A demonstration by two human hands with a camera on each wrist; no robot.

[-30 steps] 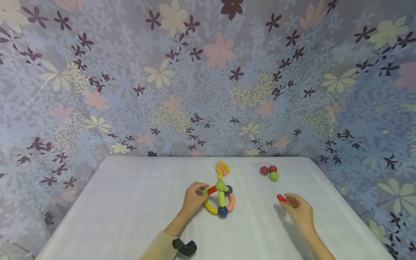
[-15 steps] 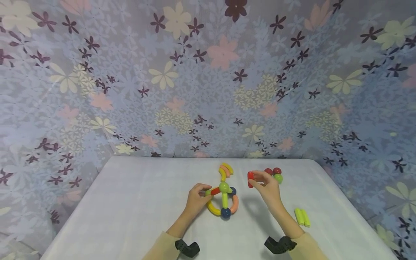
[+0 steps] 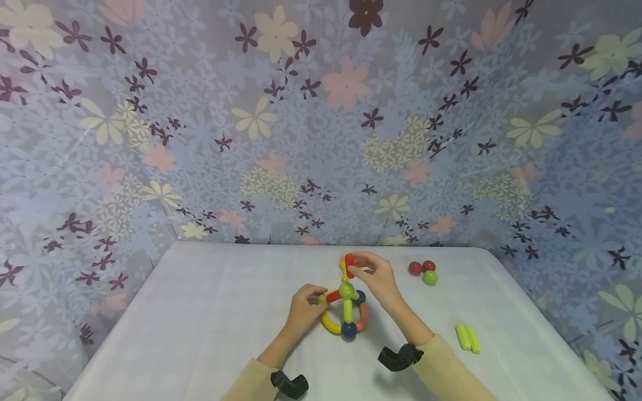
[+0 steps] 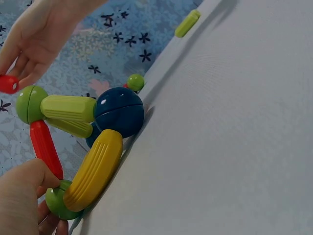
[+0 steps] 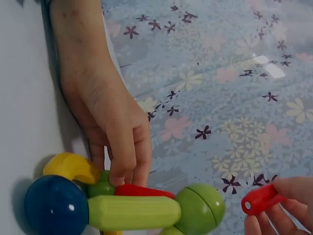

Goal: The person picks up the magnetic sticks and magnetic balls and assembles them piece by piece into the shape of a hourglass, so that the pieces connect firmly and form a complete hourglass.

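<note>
One white-covered table (image 3: 225,312). Middle: rod-and-ball toy frame (image 3: 348,311). Left hand (image 3: 302,306) at frame's left corner, fingers clamped on green corner ball (image 4: 56,201). Right hand (image 3: 378,278) at far side, fingers clamped on red rod (image 3: 349,266), just off green top ball (image 3: 346,289). Right: two light-green rods (image 3: 463,337), side by side. Far right: two red balls (image 3: 415,268), loose green ball (image 3: 430,277).

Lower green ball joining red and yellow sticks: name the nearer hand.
Left. The left hand grips the lower ball; the right hand is higher, holding another red stick above the top ball.
</note>
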